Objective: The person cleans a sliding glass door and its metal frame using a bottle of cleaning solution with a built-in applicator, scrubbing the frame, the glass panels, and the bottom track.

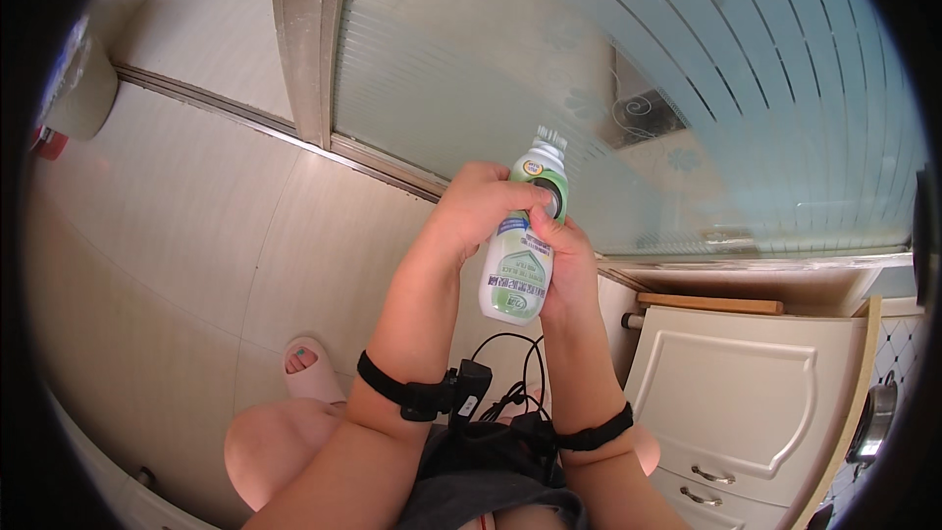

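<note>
Both hands grip a white and green plastic cleaner bottle (519, 265) with a brush head (550, 138) at its far end. The bottle bears printed writing and is held in the air, brush end away from me. My left hand (482, 202) wraps it from the left, thumb across the dark round part near the neck. From the right, my right hand (563, 250) holds it, its thumb meeting the left one at that round part. Beyond the brush is a sliding door's frosted glass panel (456, 66); whether the bristles touch it I cannot tell.
A metal floor track (213, 118) runs below the door frame (313, 37). At far left stands a lined waste bin (88, 96). To the right are a cream cabinet (728, 383) with metal handles and a steel pot (874, 419). Black cables (508, 401) hang between my forearms.
</note>
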### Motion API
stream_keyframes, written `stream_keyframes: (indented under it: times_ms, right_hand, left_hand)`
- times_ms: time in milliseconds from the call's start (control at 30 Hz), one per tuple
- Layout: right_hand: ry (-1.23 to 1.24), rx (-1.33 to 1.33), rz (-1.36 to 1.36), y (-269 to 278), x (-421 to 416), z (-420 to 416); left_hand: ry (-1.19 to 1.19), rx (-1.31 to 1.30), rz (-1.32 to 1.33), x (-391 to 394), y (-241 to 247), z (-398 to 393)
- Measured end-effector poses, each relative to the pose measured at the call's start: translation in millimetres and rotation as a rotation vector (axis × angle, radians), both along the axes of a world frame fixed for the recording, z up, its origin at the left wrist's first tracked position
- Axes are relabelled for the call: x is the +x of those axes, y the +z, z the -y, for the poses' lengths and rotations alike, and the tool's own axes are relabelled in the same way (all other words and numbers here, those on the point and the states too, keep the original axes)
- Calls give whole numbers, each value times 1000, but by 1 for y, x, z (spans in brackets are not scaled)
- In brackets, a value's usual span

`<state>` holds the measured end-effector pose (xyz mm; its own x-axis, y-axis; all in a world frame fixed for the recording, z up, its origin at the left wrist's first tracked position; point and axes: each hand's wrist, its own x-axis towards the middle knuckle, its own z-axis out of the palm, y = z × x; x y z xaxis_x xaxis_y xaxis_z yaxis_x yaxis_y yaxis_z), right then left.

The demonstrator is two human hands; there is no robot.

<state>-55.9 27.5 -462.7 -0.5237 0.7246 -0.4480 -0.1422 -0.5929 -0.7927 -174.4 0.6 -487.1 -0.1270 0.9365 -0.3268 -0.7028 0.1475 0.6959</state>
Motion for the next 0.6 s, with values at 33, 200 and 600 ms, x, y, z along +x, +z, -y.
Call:
stream_keyframes:
  times_ms: [33,200,600]
  right_hand:
    - [-3,1,-4,0,0,0]
    - [-14,-4,24,-2,3,-3]
    - [33,-63,-26,16,10,-19]
  left_hand:
    - [12,6,11,1,0,0]
    - [35,24,64,4,2,1]
    - [29,41,45,13,1,-9]
